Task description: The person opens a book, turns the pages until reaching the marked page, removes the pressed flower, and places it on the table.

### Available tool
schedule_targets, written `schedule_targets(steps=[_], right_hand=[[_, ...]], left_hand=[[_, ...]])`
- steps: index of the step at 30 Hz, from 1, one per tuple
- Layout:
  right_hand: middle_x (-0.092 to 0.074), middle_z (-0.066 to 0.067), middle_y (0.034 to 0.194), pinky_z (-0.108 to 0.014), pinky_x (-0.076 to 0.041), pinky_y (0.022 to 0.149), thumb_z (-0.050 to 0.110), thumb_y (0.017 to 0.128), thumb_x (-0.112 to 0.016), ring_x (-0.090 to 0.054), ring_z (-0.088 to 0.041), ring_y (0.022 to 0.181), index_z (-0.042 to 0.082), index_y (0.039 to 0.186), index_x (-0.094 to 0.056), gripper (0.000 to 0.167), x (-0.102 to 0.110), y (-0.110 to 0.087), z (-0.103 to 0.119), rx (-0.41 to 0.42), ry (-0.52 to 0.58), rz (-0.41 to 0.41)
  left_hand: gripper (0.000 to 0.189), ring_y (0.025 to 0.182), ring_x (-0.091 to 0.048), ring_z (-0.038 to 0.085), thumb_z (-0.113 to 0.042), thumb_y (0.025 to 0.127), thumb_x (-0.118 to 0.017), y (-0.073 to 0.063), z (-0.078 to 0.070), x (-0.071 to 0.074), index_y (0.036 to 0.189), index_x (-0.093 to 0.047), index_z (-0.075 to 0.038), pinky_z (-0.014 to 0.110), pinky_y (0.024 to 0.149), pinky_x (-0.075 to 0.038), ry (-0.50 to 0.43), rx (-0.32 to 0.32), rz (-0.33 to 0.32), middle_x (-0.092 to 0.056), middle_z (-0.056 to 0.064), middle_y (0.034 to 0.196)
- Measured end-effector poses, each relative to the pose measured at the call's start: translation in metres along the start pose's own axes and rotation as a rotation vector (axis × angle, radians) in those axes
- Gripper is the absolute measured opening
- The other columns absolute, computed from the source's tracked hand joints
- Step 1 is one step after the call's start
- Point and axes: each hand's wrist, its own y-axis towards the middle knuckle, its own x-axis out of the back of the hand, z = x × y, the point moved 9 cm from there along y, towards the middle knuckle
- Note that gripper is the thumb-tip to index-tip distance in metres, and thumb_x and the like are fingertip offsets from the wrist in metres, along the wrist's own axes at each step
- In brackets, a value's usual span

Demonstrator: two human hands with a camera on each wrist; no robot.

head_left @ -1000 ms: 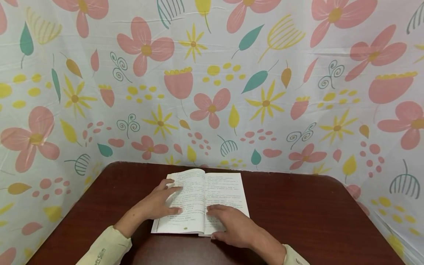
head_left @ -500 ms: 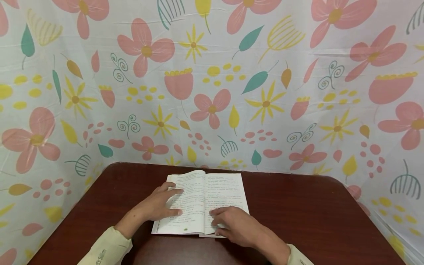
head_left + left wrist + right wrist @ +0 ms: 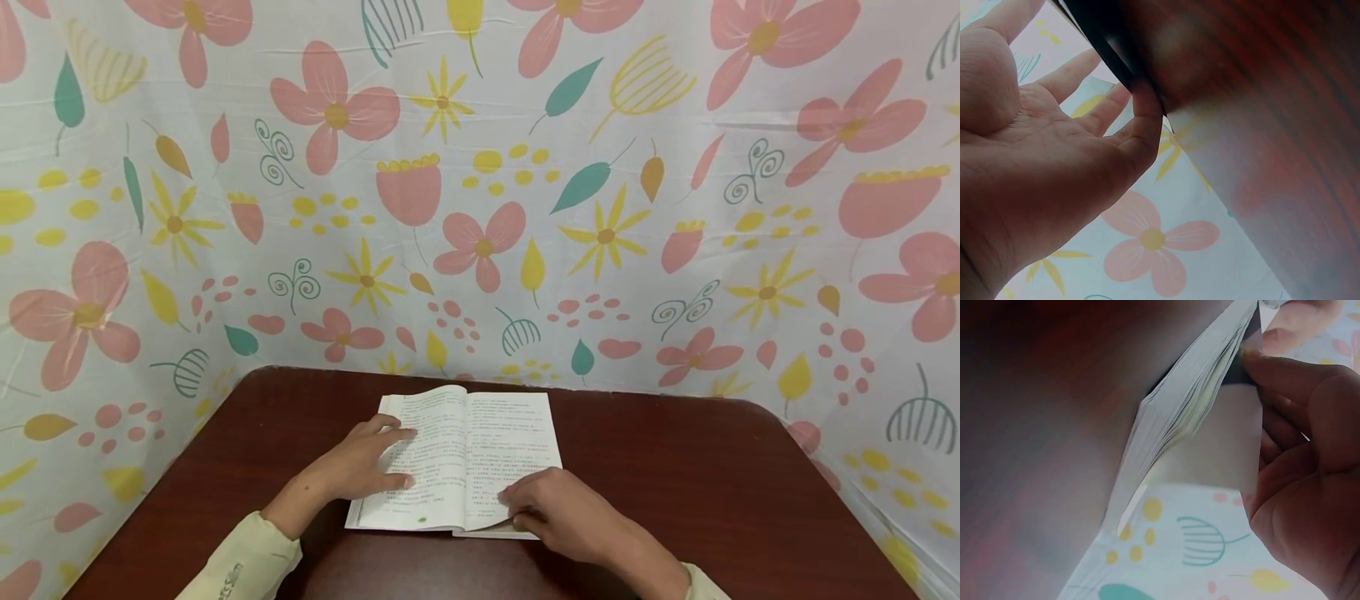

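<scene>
An open book (image 3: 431,483) with printed text lies on the dark table. My left hand (image 3: 356,467) rests on its left page, fingers spread and thumb stretched toward the middle. In the left wrist view the palm of the left hand (image 3: 1054,156) shows beside the book's dark edge. At the lower right corner, my right hand (image 3: 566,512) pinches a page (image 3: 491,492) between thumb and fingers. That page stands slightly raised from those below. The right wrist view shows the lifted page (image 3: 1216,444) curving away from the stack of pages (image 3: 1191,381).
The reddish-brown table (image 3: 675,475) extends on both sides of the book. A white cloth (image 3: 480,333) printed with flowers and leaves hangs behind the table and along its sides.
My right hand has slid from the middle of the right page to its lower right corner, and the page's lower edge has risen there. The left hand stays in place.
</scene>
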Motion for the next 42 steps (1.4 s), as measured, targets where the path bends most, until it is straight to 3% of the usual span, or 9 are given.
schedule_targets(steps=[6,11,23,26,30,34,37,39,42], right_hand=[[-0.078,0.005,0.117,-0.023,-0.059,0.084,0.001,0.093,-0.080,-0.072,-0.008,0.109,0.020,0.104,-0.084,0.022,0.006,-0.014,-0.012,-0.038,0.068,-0.009],[-0.079,0.004,0.114,-0.023,-0.059,0.080,-0.001,0.093,-0.079,-0.073,-0.011,0.108,0.021,0.098,-0.083,0.023,0.014,-0.025,-0.019,-0.056,0.097,-0.046],[-0.077,0.008,0.107,-0.031,-0.061,0.083,0.002,0.092,-0.080,-0.071,-0.008,0.102,0.022,0.096,-0.081,0.020,0.023,-0.046,-0.040,-0.119,0.055,-0.088],[-0.074,0.012,0.099,-0.029,-0.059,0.079,0.004,0.090,-0.083,-0.068,-0.003,0.093,0.021,0.094,-0.078,0.019,0.027,-0.049,-0.045,-0.171,0.037,-0.134],[-0.063,0.019,0.083,-0.025,-0.053,0.068,0.007,0.086,-0.087,-0.058,-0.001,0.076,0.026,0.082,-0.069,0.026,0.035,-0.052,-0.054,-0.305,0.017,-0.229],[-0.060,0.022,0.076,-0.023,-0.050,0.064,0.009,0.087,-0.087,-0.055,0.001,0.070,0.029,0.076,-0.068,0.030,0.041,-0.055,-0.059,-0.375,0.035,-0.287],[-0.070,0.019,0.085,-0.025,-0.055,0.068,0.010,0.093,-0.082,-0.063,0.002,0.077,0.027,0.086,-0.077,0.019,0.039,-0.054,-0.057,-0.363,0.104,-0.296],[-0.076,0.014,0.097,-0.029,-0.060,0.075,0.009,0.097,-0.078,-0.070,0.000,0.088,0.022,0.101,-0.080,0.013,0.036,-0.051,-0.055,-0.353,0.184,-0.299],[-0.077,0.008,0.115,-0.032,-0.061,0.083,0.003,0.098,-0.072,-0.072,-0.004,0.102,0.016,0.121,-0.077,0.026,0.031,-0.046,-0.050,-0.345,0.299,-0.294]], left_hand=[[0.074,0.144,-0.042,0.042,-0.041,0.091,-0.085,0.000,0.000,0.000,0.153,-0.058,-0.012,0.059,0.110,-0.044,0.001,0.007,-0.003,-0.045,0.017,0.158],[0.074,0.144,-0.042,0.041,-0.041,0.091,-0.086,0.000,0.001,0.000,0.153,-0.058,-0.013,0.058,0.110,-0.044,0.008,0.021,-0.004,-0.045,0.016,0.158],[0.073,0.146,-0.039,0.040,-0.041,0.092,-0.085,0.001,0.006,-0.003,0.154,-0.058,-0.015,0.059,0.112,-0.042,-0.008,0.040,0.016,-0.045,0.014,0.158],[0.072,0.146,-0.039,0.041,-0.041,0.092,-0.085,0.001,0.006,-0.004,0.154,-0.058,-0.015,0.059,0.112,-0.042,-0.006,0.036,0.015,-0.045,0.014,0.158],[0.072,0.147,-0.038,0.041,-0.041,0.092,-0.085,0.000,0.007,-0.005,0.154,-0.058,-0.015,0.058,0.112,-0.042,-0.008,0.031,0.017,-0.045,0.014,0.158],[0.072,0.146,-0.039,0.041,-0.040,0.092,-0.085,0.000,0.006,-0.004,0.154,-0.057,-0.015,0.059,0.112,-0.042,-0.013,0.027,0.019,-0.045,0.014,0.158],[0.072,0.145,-0.040,0.041,-0.040,0.092,-0.085,0.000,0.003,-0.002,0.154,-0.057,-0.013,0.060,0.111,-0.043,-0.012,0.020,0.017,-0.045,0.015,0.157],[0.071,0.145,-0.040,0.041,-0.042,0.093,-0.083,0.001,0.002,-0.001,0.153,-0.058,-0.012,0.060,0.111,-0.043,-0.013,0.013,0.013,-0.046,0.015,0.157],[0.065,0.144,-0.042,0.042,-0.047,0.100,-0.074,0.002,0.001,-0.001,0.152,-0.059,-0.011,0.061,0.111,-0.042,-0.007,0.001,0.002,-0.047,0.017,0.156]])
